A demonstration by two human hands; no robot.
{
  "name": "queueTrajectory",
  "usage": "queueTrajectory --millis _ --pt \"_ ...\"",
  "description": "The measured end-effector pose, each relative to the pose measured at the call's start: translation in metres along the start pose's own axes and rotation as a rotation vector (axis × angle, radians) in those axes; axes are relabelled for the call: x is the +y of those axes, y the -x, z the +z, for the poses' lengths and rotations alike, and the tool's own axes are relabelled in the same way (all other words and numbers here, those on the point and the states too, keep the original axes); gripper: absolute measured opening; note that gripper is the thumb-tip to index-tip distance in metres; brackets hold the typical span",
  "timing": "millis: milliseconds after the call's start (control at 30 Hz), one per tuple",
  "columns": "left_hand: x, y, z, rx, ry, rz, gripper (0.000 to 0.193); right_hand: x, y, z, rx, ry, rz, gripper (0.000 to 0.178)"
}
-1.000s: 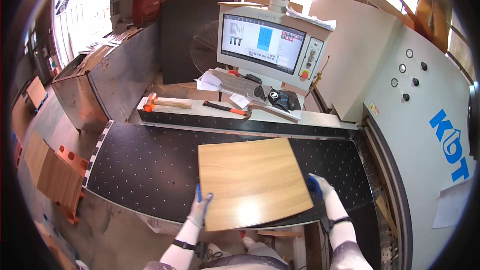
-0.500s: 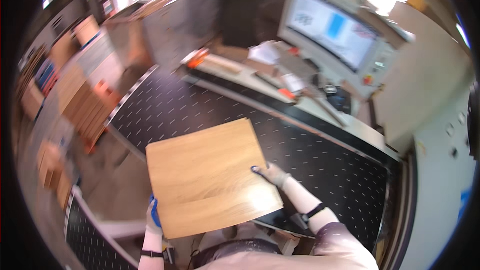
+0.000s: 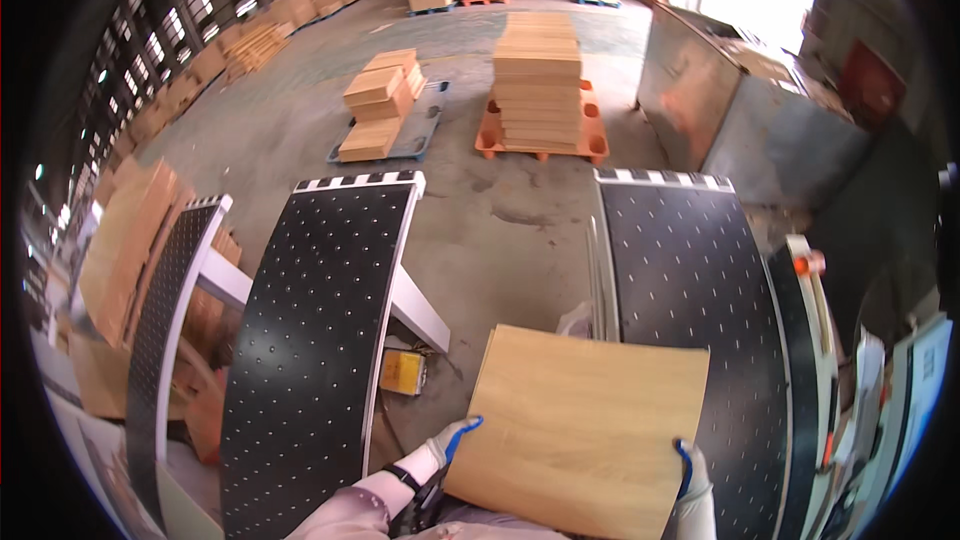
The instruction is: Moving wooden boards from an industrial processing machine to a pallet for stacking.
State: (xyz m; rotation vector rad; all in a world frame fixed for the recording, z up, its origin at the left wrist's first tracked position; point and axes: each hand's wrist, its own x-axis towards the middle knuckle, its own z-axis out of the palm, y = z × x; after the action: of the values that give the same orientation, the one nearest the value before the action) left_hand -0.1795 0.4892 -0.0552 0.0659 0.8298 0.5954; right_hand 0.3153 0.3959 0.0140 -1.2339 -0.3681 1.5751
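A rectangular wood-grain board [image 3: 585,430] lies flat in front of my body, held at both sides. My left hand [image 3: 452,440], in a white and blue glove, grips its left edge with the thumb on top. My right hand [image 3: 690,472], gloved alike, clasps the right edge in the same way. The fingers under the board are hidden. The board's right part hangs over the black work table [image 3: 680,250] on the right, while its left part is over the gap between tables.
A second black table [image 3: 315,310] with white studs stands left, beside a narrower one [image 3: 170,330]. Ahead, an orange pallet [image 3: 545,148] carries a tall stack of boards [image 3: 538,80], and a blue pallet [image 3: 425,125] a smaller stack. A metal bin [image 3: 740,100] stands far right.
My view has swung left, away from the monitor, toward the floor and pallets. The board has turned with me, still held by both hands; my right hand now grips its side edge lower down.
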Motion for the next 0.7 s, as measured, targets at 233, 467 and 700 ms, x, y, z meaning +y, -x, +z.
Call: queueTrajectory --millis 233,467,700 --pt "0.108 -0.049 -0.027 -0.005 -0.268 0.247 0.053 -0.024 -0.04 0.114 0.226 -0.024 -0.04 0.055" --pt "0.276 -0.12 0.036 -0.279 -0.524 0.401 0.068 -0.008 -0.098 0.005 0.491 0.12 -0.486 0.05" --pt "0.428 -0.151 0.076 -0.247 -0.561 0.533 0.074 -0.139 -0.188 0.324 0.482 -0.092 -0.295 0.045"
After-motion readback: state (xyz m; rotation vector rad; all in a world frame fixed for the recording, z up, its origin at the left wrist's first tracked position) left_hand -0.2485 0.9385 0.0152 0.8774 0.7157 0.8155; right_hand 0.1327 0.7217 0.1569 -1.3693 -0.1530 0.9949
